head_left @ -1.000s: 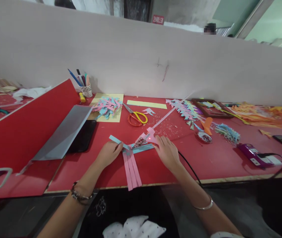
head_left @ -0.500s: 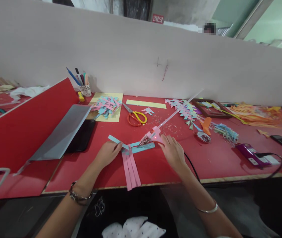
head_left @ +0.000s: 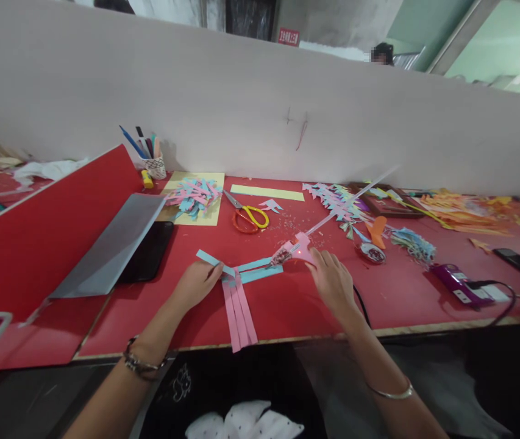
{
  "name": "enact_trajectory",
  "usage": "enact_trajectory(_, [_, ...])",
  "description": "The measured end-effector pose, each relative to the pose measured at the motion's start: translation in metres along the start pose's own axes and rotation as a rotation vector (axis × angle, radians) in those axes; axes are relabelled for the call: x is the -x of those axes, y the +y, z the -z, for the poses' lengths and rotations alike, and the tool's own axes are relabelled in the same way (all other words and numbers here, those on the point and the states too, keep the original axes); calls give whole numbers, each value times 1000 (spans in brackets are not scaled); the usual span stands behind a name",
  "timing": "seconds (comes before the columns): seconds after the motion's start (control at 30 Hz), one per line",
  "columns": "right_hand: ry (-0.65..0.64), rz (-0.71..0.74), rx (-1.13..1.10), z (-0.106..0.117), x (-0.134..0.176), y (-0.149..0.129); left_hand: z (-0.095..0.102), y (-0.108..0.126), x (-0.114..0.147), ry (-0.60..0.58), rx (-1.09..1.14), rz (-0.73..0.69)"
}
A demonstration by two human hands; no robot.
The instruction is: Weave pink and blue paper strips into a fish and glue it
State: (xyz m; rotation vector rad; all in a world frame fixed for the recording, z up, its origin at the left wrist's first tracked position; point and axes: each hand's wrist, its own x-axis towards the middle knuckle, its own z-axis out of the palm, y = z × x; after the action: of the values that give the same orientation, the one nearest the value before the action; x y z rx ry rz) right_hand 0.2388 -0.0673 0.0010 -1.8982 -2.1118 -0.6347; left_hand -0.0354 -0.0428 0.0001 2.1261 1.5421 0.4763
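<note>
My left hand (head_left: 194, 284) pinches a light blue paper strip (head_left: 209, 259) just left of where the strips cross. Pink paper strips (head_left: 240, 314) hang from that crossing toward the table's front edge. Two more blue strips (head_left: 264, 275) stretch out to the right. Closed around the handle of a pink hot glue gun (head_left: 300, 247) is my right hand (head_left: 330, 277). The gun's nozzle is at the right part of the blue strips; whether it touches them I cannot tell. A long clear glue stick (head_left: 355, 198) sticks out of its back.
Scissors (head_left: 253, 217) lie behind the strips. A pile of cut paper pieces (head_left: 193, 198) rests on yellow paper at the back left, near a pen cup (head_left: 154, 164). To the right are fringed paper (head_left: 337, 201), a purple power box (head_left: 458, 285) and a phone (head_left: 518, 263).
My right hand has moved the glue gun to the right along the blue strips, away from the crossing. My left hand keeps its hold on the strip.
</note>
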Motion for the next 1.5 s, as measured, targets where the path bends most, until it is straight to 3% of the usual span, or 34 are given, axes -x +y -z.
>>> enact_trajectory(0.63, [1,-66,63,6,4,23,2,3,1,-16,-9,27])
enact_trajectory(0.83, [-38,-164,33,17,-9,25,2,4,1,-17,6,14])
enact_trajectory(0.97, [-152,-211,-17,22,-34,12,1,3,2,-12,16,17])
enact_trajectory(1.13, [-335,-258,-70,9,-61,-12,0,2,2,-26,33,1])
enact_trajectory(1.27, [-380,-201,-77,0,-66,-19,-1,1,1,-23,25,-9])
enact_trajectory(1.37, [-270,-147,-33,5,-58,-18,-1,0,3,-17,30,-37])
enact_trajectory(1.43, [-189,-36,-67,11,-45,-20,-1,-1,3,-23,50,-81])
enact_trajectory(1.5, [-186,177,-184,14,-29,-26,-2,-3,4,-49,74,-138])
